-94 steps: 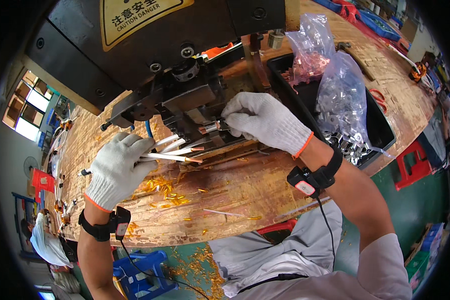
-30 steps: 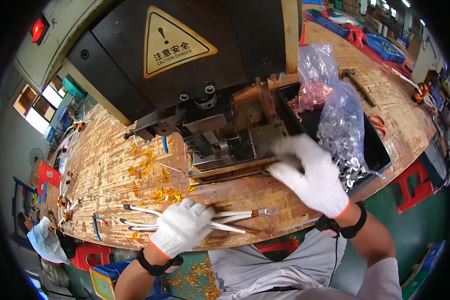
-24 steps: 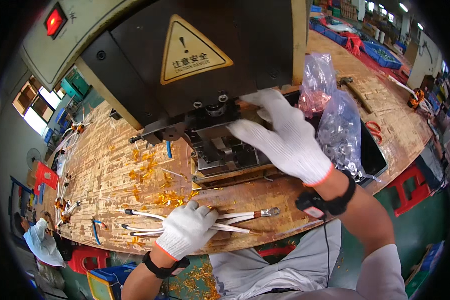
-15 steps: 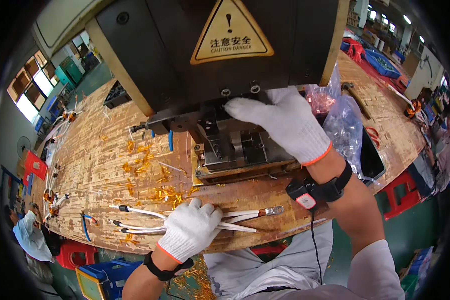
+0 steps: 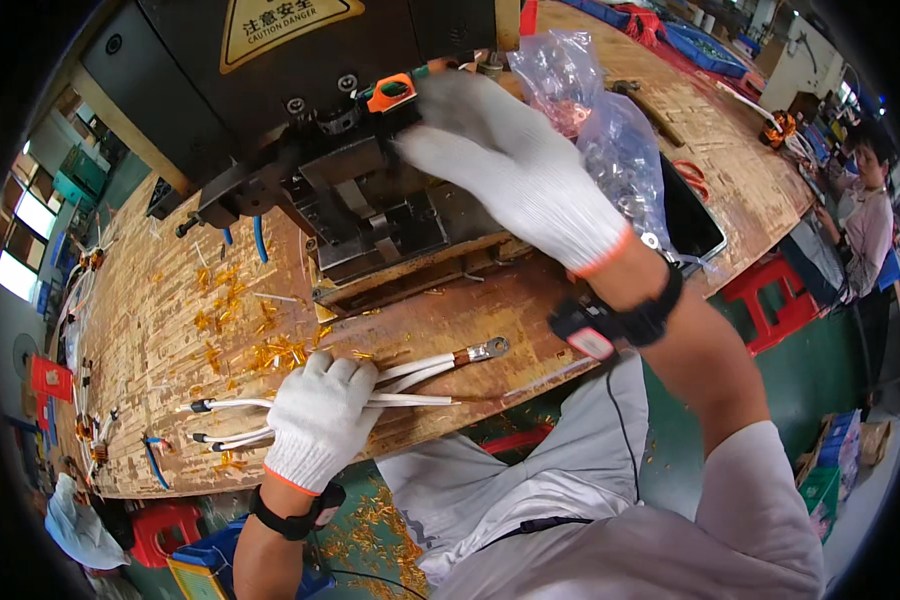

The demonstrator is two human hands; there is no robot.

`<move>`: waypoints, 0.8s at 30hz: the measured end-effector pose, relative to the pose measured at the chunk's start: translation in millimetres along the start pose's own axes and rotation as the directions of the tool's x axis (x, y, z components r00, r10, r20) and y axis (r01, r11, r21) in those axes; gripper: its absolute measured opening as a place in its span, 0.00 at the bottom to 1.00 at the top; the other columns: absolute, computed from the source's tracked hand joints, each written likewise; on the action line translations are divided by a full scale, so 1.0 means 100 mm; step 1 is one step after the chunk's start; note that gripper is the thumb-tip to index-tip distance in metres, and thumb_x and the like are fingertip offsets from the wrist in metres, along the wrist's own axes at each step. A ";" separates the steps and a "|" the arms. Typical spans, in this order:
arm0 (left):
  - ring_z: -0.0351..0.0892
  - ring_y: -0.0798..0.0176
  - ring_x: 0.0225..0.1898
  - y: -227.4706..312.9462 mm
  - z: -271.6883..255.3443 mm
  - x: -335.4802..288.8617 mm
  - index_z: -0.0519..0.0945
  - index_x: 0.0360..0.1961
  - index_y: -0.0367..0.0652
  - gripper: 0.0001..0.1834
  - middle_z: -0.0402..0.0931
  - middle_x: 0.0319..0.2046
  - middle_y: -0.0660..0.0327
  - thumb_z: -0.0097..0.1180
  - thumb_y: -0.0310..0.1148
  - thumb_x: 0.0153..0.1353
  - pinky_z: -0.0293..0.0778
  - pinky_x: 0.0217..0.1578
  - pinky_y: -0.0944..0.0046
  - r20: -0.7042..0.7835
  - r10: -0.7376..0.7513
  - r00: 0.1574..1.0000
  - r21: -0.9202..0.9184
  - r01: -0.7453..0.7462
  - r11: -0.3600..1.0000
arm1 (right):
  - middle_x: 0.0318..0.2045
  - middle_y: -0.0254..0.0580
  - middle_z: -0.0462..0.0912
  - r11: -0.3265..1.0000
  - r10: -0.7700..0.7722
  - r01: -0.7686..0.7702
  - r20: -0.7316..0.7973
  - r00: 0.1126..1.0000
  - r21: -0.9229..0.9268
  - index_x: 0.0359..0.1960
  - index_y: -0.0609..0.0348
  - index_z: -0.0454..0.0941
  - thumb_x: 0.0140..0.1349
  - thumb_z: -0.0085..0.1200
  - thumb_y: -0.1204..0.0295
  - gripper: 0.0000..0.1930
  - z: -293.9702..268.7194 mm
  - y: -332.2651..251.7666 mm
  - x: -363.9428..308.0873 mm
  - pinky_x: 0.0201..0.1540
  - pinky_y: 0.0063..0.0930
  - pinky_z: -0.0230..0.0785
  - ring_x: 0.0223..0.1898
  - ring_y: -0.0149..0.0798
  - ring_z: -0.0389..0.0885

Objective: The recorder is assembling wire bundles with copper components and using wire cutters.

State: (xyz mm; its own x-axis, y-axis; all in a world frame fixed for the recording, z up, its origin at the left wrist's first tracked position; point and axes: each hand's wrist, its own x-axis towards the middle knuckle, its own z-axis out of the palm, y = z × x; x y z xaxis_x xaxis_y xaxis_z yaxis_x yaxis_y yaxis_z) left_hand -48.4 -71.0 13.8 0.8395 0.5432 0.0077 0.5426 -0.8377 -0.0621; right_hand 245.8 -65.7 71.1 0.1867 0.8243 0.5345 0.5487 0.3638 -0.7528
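Observation:
My left hand (image 5: 322, 415), in a white knitted glove, is closed around a bundle of white cables (image 5: 410, 400) over the bench's near edge. At the bundle's right end, a metal ring lug (image 5: 486, 350) sits on bare copper; dark tips (image 5: 202, 406) are at the left end. My right hand (image 5: 505, 160), gloved alike, is beside the black press (image 5: 280, 100), its fingers smeared by motion. Just left of its fingertips is an orange-and-green tool (image 5: 390, 92), kind unclear. Whether the hand touches it I cannot tell. Below them lies the press's die block (image 5: 380, 230).
Yellow scraps (image 5: 275, 352) litter the wooden bench (image 5: 160, 330). Plastic bags of metal parts (image 5: 625, 160), a black tray (image 5: 695, 210) and red-handled scissors (image 5: 690, 178) lie right of the press. A person sits at far right near a red stool (image 5: 775, 305).
The view has shifted right, so the press stands farther left. My right hand has drawn away from the press front, and the orange-and-green tool now shows. The left hand keeps its hold.

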 end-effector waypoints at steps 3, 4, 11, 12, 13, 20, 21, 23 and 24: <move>0.79 0.51 0.43 0.08 -0.03 -0.06 0.83 0.44 0.46 0.20 0.81 0.37 0.59 0.69 0.38 0.49 0.79 0.40 0.53 -0.016 -0.018 1.000 0.023 0.018 1.000 | 0.48 0.54 0.85 0.997 0.002 0.011 0.186 0.983 -0.070 0.53 0.60 0.79 0.68 0.54 0.56 0.22 -0.22 0.16 -0.67 0.54 0.42 0.77 0.51 0.57 0.84; 0.79 0.51 0.43 0.09 -0.02 -0.05 0.83 0.44 0.46 0.20 0.81 0.37 0.59 0.69 0.38 0.49 0.79 0.40 0.53 -0.012 -0.007 1.000 0.021 0.008 1.000 | 0.49 0.53 0.84 0.995 0.070 -0.050 0.270 0.960 -0.084 0.55 0.58 0.78 0.68 0.54 0.58 0.21 -0.22 0.23 -0.93 0.53 0.43 0.77 0.50 0.57 0.84; 0.78 0.49 0.42 0.12 0.06 -0.11 0.82 0.44 0.44 0.22 0.79 0.35 0.58 0.70 0.33 0.44 0.77 0.39 0.51 -0.092 0.023 0.996 -0.005 -0.023 1.000 | 0.46 0.46 0.79 0.902 0.057 0.171 0.501 0.864 -0.396 0.52 0.52 0.76 0.65 0.59 0.61 0.17 0.02 0.53 -1.54 0.46 0.45 0.78 0.44 0.52 0.84; 0.78 0.48 0.42 0.11 0.06 -0.12 0.82 0.45 0.43 0.23 0.79 0.35 0.58 0.70 0.31 0.44 0.77 0.40 0.51 -0.111 0.030 0.993 -0.021 -0.032 0.999 | 0.41 0.46 0.79 0.888 0.048 0.198 0.512 0.857 -0.415 0.49 0.53 0.77 0.64 0.59 0.60 0.16 0.03 0.55 -1.55 0.45 0.44 0.77 0.43 0.50 0.83; 0.78 0.48 0.42 0.11 0.06 -0.14 0.82 0.45 0.43 0.23 0.79 0.35 0.58 0.70 0.31 0.44 0.77 0.40 0.51 -0.108 0.029 0.994 -0.018 -0.032 0.999 | 0.41 0.46 0.79 0.890 0.047 0.196 0.511 0.858 -0.411 0.49 0.53 0.77 0.64 0.59 0.60 0.16 0.03 0.54 -1.54 0.45 0.44 0.77 0.43 0.50 0.83; 0.80 0.48 0.42 0.01 -0.03 -0.18 0.82 0.46 0.43 0.24 0.80 0.36 0.57 0.70 0.29 0.43 0.78 0.40 0.51 -0.204 -0.020 0.979 -0.106 -0.002 0.994 | 0.45 0.47 0.88 0.956 0.276 -0.279 0.578 0.768 -0.086 0.59 0.52 0.76 0.70 0.55 0.64 0.18 -0.07 0.34 -1.40 0.49 0.41 0.79 0.47 0.53 0.87; 0.80 0.48 0.42 -0.01 -0.05 -0.17 0.82 0.47 0.43 0.25 0.80 0.35 0.57 0.70 0.28 0.43 0.78 0.39 0.52 -0.182 -0.010 0.983 -0.112 -0.010 0.994 | 0.45 0.47 0.88 0.957 0.275 -0.279 0.578 0.769 -0.084 0.59 0.52 0.76 0.70 0.55 0.64 0.18 -0.06 0.33 -1.40 0.49 0.41 0.79 0.47 0.53 0.87; 0.81 0.48 0.41 -0.06 -0.10 -0.16 0.82 0.47 0.43 0.25 0.80 0.35 0.57 0.70 0.28 0.43 0.78 0.39 0.52 -0.159 0.000 0.987 -0.119 -0.019 0.993 | 0.44 0.48 0.88 0.939 0.293 -0.344 0.579 0.761 -0.022 0.60 0.52 0.76 0.70 0.55 0.65 0.18 -0.05 0.25 -1.38 0.48 0.42 0.79 0.46 0.53 0.87; 0.81 0.48 0.41 -0.08 -0.12 -0.15 0.83 0.47 0.43 0.25 0.80 0.35 0.57 0.70 0.28 0.43 0.78 0.38 0.52 -0.139 0.007 0.990 -0.134 -0.026 0.991 | 0.43 0.49 0.88 0.928 0.324 -0.369 0.598 0.733 -0.051 0.60 0.51 0.75 0.70 0.55 0.65 0.18 -0.04 0.23 -1.38 0.46 0.43 0.79 0.45 0.54 0.87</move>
State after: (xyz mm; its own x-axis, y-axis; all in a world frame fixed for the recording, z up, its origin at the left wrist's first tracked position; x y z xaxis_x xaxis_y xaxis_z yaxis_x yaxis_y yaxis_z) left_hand -65.4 -73.3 25.8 0.8388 0.5244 0.1462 0.5196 -0.8513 0.0721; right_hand 235.6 -172.3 -18.4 -0.1722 0.9816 -0.0821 0.4814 0.0111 -0.8764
